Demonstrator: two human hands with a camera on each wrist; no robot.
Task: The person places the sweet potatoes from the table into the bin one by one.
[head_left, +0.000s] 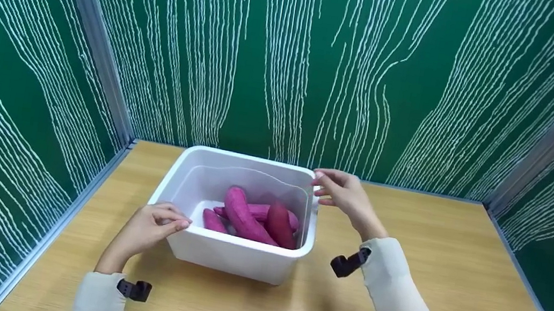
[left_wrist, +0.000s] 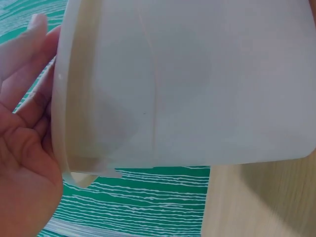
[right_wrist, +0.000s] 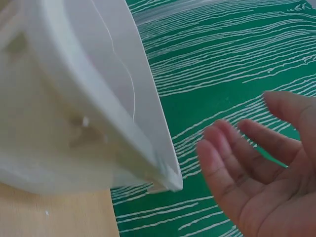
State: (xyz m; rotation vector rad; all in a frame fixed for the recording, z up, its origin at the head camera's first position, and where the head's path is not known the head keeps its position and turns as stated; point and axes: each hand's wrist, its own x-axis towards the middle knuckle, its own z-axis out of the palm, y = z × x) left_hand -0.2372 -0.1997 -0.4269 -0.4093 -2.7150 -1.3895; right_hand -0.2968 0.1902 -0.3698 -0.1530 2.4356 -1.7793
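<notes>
A white plastic bin [head_left: 241,259] stands on the table, slightly turned. Inside it lie several purplish-pink sweet potatoes [head_left: 245,216], along with a darker red one [head_left: 279,225] at the right. My left hand [head_left: 150,227] is at the bin's front left corner; in the left wrist view its fingers [left_wrist: 42,94] touch the rim from outside, thumb raised away. By the back right corner is my right hand [head_left: 345,192], fingers loosely bent. The right wrist view shows those fingers [right_wrist: 212,158] apart from the bin, holding nothing.
The wooden table [head_left: 453,289] extends on both sides of the bin. Green panels with white wavy lines [head_left: 289,70] rise behind and at the sides, joined by grey metal posts [head_left: 93,32]. Small black cameras [head_left: 348,263] sit at both wrists.
</notes>
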